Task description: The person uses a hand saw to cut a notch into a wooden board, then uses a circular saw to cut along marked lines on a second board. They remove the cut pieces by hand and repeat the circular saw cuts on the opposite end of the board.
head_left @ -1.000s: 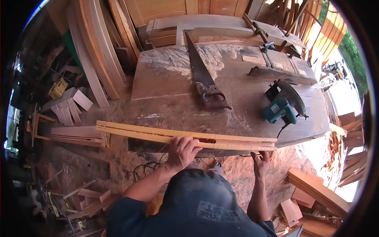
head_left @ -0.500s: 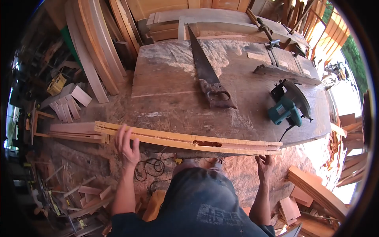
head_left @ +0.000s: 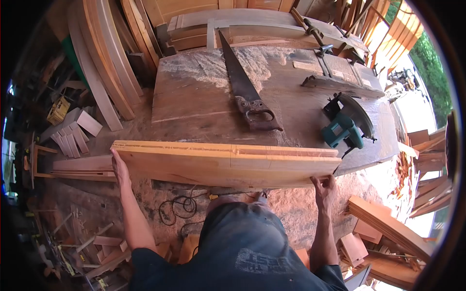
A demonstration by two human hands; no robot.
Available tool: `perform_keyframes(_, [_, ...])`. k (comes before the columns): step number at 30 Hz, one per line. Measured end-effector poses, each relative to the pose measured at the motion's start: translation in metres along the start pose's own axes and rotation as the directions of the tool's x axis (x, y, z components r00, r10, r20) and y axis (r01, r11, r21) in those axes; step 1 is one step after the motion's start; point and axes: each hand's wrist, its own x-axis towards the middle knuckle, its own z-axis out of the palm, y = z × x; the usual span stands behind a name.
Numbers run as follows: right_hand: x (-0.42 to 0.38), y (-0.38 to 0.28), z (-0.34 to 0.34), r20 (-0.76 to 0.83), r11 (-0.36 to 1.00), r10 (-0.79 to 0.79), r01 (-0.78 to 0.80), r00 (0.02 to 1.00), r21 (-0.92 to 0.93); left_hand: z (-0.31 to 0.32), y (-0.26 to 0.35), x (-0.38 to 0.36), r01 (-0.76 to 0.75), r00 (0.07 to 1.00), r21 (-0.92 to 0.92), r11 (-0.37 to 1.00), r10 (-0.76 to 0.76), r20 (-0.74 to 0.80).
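Observation:
A long wooden board (head_left: 218, 167) spans the space in front of me, its wide, smooth face toward me. Along its upper narrow edge runs a groove. At the left end, my left hand (head_left: 121, 170) presses against the board, with some fingers hidden by it. My right hand (head_left: 324, 188) pinches the lower right corner. Beyond the board, a handsaw (head_left: 248, 92) with a worn handle lies on the wooden workbench (head_left: 189, 116). To its right rests a teal circular saw (head_left: 345, 127).
Sawdust (head_left: 204, 69) covers the bench's far part. A bar clamp (head_left: 315, 34) lies over planks at the back right. Tall boards (head_left: 104, 53) lean at the left. Cut blocks (head_left: 73, 136) are stacked left, offcuts (head_left: 109, 247) litter the floor, and a cord (head_left: 177, 208) coils below.
The wooden board has turned: its slotted edge faced up before, and its broad face shows now. My left hand has shifted from over the board to its left end.

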Motion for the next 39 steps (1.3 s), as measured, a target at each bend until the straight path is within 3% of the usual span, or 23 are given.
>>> perform_keyframes(1, [0.003,-0.029,-0.009,0.007,0.975,0.082,-0.079,0.997,-0.206,0.006,0.015,-0.002,-0.023,1.000,0.152,0.988,0.023,-0.001])
perform_keyframes(2, [0.010,-0.048,-0.014,-0.002,0.904,0.162,-0.149,0.987,-0.401,0.009,0.019,0.003,0.061,0.998,0.355,0.933,-0.057,-0.020])
perform_keyframes(5, [0.029,-0.059,-0.010,0.054,0.862,0.169,-0.121,0.984,-0.492,0.021,0.013,0.005,0.000,0.994,0.676,0.737,-0.073,0.079])
perform_keyframes(6, [0.040,-0.044,-0.007,0.090,0.829,0.141,-0.068,0.986,-0.555,0.026,-0.005,0.017,0.001,0.988,0.691,0.723,-0.107,0.111])
perform_keyframes(9, [0.051,-0.030,-0.006,0.157,0.793,0.055,0.052,0.986,-0.607,0.043,-0.010,-0.003,-0.017,0.999,0.707,0.707,-0.015,0.039])
perform_keyframes(10, [0.048,-0.041,-0.014,0.209,0.825,0.104,0.033,0.972,-0.564,0.059,-0.049,0.016,-0.095,0.987,0.602,0.793,0.152,-0.044])
perform_keyframes(11, [0.051,-0.045,-0.023,0.133,0.854,0.041,0.035,0.990,-0.520,0.075,-0.040,-0.005,-0.278,0.948,0.555,0.784,0.318,0.027])
perform_keyframes(13, [0.064,-0.055,-0.040,-0.022,0.900,-0.098,0.079,0.995,-0.429,0.118,-0.019,-0.067,-0.603,0.775,0.415,0.681,0.623,0.103])
perform_keyframes(15, [0.077,-0.078,-0.060,-0.197,0.823,-0.451,0.320,0.871,-0.469,0.160,0.009,-0.134,-0.763,0.635,0.185,0.620,0.664,0.393])
perform_keyframes(17, [0.097,-0.093,-0.072,-0.223,0.614,-0.716,0.446,0.661,-0.651,0.201,0.029,-0.191,-0.889,0.398,0.031,0.456,0.738,0.545])
perform_keyframes(21, [0.149,-0.093,-0.087,0.018,0.613,-0.560,0.428,0.829,-0.664,0.290,0.063,-0.229,-0.920,0.190,-0.180,0.349,0.797,0.573])
perform_keyframes(22, [0.168,-0.093,-0.093,0.036,0.680,-0.491,0.409,0.870,-0.609,0.311,0.064,-0.227,-0.926,0.190,-0.157,0.343,0.785,0.589])
perform_keyframes(25, [0.203,-0.091,-0.101,0.280,0.707,-0.442,0.523,0.852,-0.477,0.350,0.087,-0.217,-0.942,0.202,-0.060,0.330,0.703,0.682])
perform_keyframes(27, [0.205,-0.084,-0.093,0.215,0.750,-0.373,0.430,0.903,-0.503,0.346,0.106,-0.215,-0.946,0.230,0.054,0.321,0.542,0.809])
perform_keyframes(28, [0.207,-0.082,-0.093,0.221,0.736,-0.395,0.451,0.892,-0.505,0.344,0.112,-0.209,-0.960,0.201,0.070,0.271,0.492,0.847])
perform_keyframes(31, [0.191,-0.092,-0.096,0.278,0.748,-0.316,0.419,0.907,-0.515,0.323,0.107,-0.164,-0.964,0.170,0.047,0.260,0.473,0.864])
perform_keyframes(32, [0.179,-0.092,-0.097,0.221,0.749,-0.314,0.384,0.923,-0.540,0.311,0.097,-0.139,-0.972,0.141,0.021,0.232,0.512,0.848])
perform_keyframes(34, [0.158,-0.095,-0.112,0.103,0.841,-0.277,0.293,0.955,-0.454,0.272,0.100,-0.099,-0.975,0.149,0.059,0.213,0.437,0.887])
perform_keyframes(35, [0.143,-0.094,-0.120,0.044,0.882,-0.246,0.242,0.968,-0.404,0.256,0.098,-0.077,-0.974,0.181,0.115,0.193,0.376,0.909])
perform_keyframes(37, [0.117,-0.070,-0.144,0.003,0.970,-0.003,0.004,1.000,-0.242,0.222,0.092,-0.039,-0.963,0.256,0.213,0.162,0.329,0.909])
perform_keyframes(39, [0.057,-0.078,-0.156,-0.080,1.000,0.024,-0.025,0.997,-0.009,0.193,0.095,-0.015,-0.929,0.359,0.309,0.206,0.291,0.887])
